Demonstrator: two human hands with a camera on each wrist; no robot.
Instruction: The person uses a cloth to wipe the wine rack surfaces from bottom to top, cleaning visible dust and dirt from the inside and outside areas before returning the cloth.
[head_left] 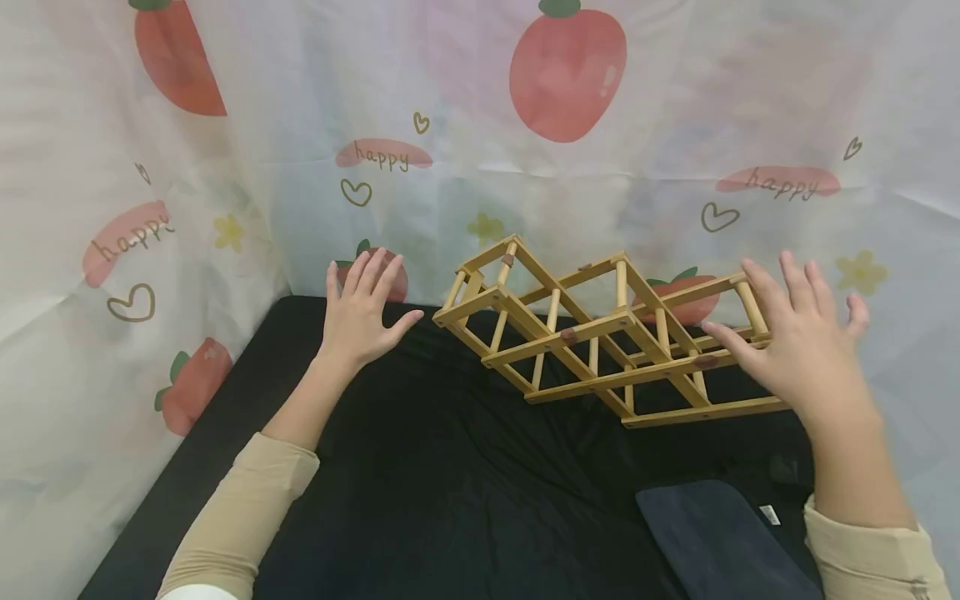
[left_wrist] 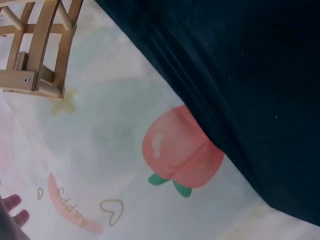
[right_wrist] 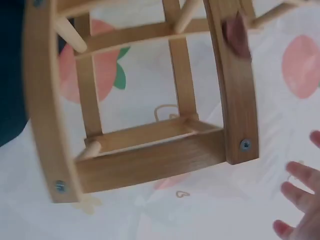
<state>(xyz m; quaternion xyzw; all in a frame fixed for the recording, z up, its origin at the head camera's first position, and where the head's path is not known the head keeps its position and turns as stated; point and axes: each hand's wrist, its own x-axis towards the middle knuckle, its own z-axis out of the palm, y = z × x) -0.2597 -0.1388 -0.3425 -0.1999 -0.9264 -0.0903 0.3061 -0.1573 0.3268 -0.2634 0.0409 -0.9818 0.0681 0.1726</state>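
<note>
A wooden lattice rack, made of flat slats joined by round dowels, stands slanted at the back of the table. Some slats carry reddish-brown patches. To the left of its near end, my left hand is raised with fingers spread, holding nothing. My right hand is lifted at the other end, fingers spread, and overlaps the rack in the head view. In the right wrist view a gap shows between the right fingers and the screwed slats. Only two left fingertips appear in the left wrist view.
Black cloth covers the table. A dark blue folded cloth lies at the front right, beside a small white tag. A pale printed curtain hangs behind the table and along its left side.
</note>
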